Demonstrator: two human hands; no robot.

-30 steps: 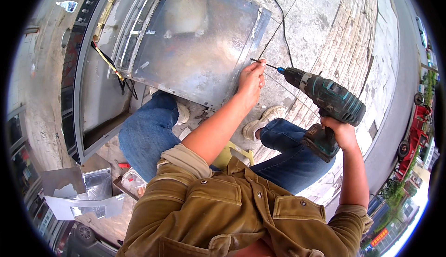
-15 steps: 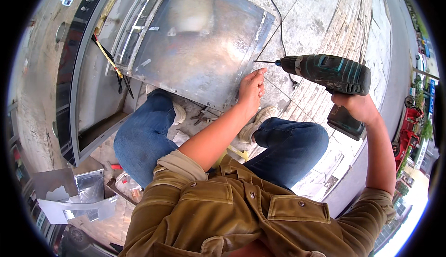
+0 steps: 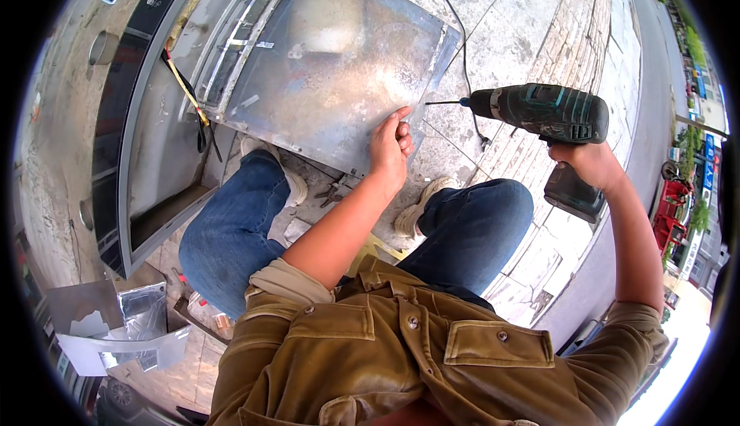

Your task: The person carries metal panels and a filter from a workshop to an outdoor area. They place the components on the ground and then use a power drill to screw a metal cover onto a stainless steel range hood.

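Observation:
My right hand (image 3: 590, 164) grips a black and teal cordless drill (image 3: 543, 112) by its handle. Its long thin bit (image 3: 447, 103) points left, with the tip close to the right edge of a large stained metal box (image 3: 347, 64). By the box's near right corner is my left hand (image 3: 391, 152), its fingers curled and pressed together. Whatever they pinch, if anything, is too small or hidden to name. Whether this hand touches the metal I cannot tell.
At left stands an appliance with a black knobbed panel (image 3: 112, 149) and an open cavity, wires hanging at its edge. A black power cord (image 3: 462, 33) lies beyond the box. Small tools (image 3: 333, 192) lie between my feet; sheet-metal pieces (image 3: 116, 326) sit lower left.
My left hand has shifted left, away from the drill bit and over the box's edge area. The drill in my right hand has moved only slightly.

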